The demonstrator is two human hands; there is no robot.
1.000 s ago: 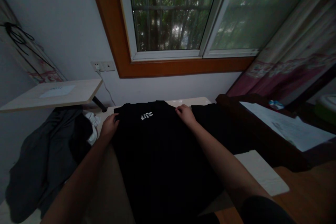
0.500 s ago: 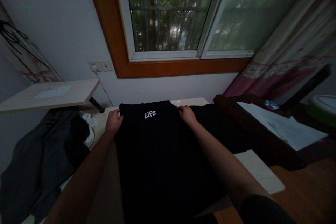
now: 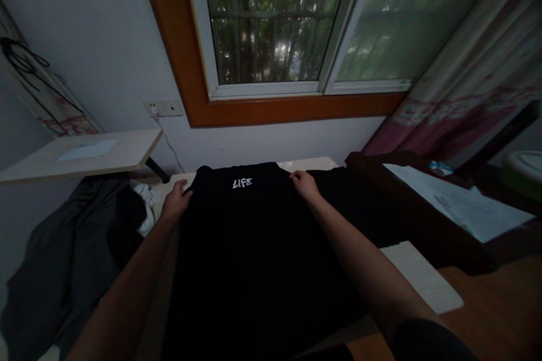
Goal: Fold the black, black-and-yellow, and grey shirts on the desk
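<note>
From my remote post I see a black shirt [image 3: 249, 248] spread on the table [image 3: 317, 164], its white lettering [image 3: 242, 183] not surely legible. Right hand [image 3: 305, 186]: pinching the shirt's far edge. Left hand [image 3: 176, 201]: at its left edge, grip indeterminable. Shelf [image 3: 139, 146] paper [image 3: 87, 150]: writing too small.

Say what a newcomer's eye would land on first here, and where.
Probably the window, top centre, with greenery behind it and an orange-brown frame. Next, the white lettering near the far edge of the black garment spread below, with the left hand and right hand flanking it.
</note>
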